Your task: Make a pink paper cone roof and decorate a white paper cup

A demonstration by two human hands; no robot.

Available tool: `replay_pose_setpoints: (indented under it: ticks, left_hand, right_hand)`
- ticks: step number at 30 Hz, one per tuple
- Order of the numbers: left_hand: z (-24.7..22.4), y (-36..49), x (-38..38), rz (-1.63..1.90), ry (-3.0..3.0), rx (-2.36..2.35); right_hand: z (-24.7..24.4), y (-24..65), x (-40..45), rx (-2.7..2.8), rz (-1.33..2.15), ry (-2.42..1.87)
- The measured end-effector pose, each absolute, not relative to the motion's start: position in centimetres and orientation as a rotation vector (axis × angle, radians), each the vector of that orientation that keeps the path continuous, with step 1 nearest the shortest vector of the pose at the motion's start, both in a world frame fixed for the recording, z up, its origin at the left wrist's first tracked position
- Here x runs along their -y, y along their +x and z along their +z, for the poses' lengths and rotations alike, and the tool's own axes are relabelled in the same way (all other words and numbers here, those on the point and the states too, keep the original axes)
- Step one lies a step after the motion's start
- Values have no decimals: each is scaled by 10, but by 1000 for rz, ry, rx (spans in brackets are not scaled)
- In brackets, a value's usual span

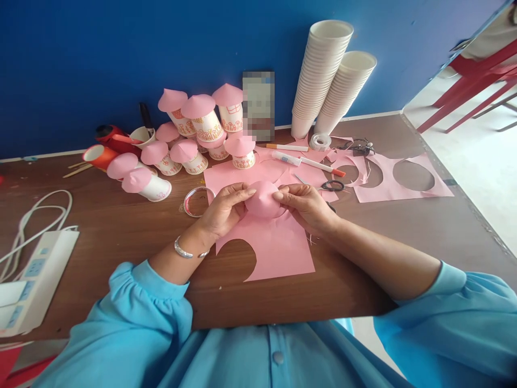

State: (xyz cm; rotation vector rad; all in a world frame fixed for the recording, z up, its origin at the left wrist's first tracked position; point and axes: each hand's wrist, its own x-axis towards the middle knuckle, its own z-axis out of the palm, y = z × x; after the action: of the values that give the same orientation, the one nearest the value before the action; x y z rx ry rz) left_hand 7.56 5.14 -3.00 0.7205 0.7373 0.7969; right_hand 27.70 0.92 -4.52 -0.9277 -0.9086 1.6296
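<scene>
Several pink-capped cups at ten to eleven o'clock look finished. At the dial's centre, a pink paper cone is shaped but capless of any cup; the left hand pinches its nine-o'clock edge, the right hand its three-o'clock. Stacked white cups at one o'clock are uncapped.

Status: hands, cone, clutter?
Left hand, right hand: both pinching pink cone, opposite sides. Cut pink paper beneath. Scissors just beyond right hand.
</scene>
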Motion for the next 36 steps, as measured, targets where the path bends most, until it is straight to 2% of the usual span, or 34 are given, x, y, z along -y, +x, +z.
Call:
replay_pose_setpoints:
  ticks: [9, 19, 29, 36]
  left_hand:
    - [-29, 78, -52, 834, 703, -772]
    - [-29, 80, -51, 825, 668, -788]
    - [-30, 80, -52, 825, 686, -795]
    - [-30, 81, -49, 785, 726, -804]
  right_hand:
    - [-47, 276, -8, 879, 1689, -894]
    - [-48, 279, -10, 946, 1564, -939]
    - [-45, 276, -7, 885, 1715, -845]
    - [-44, 274, -6, 904, 1707, -965]
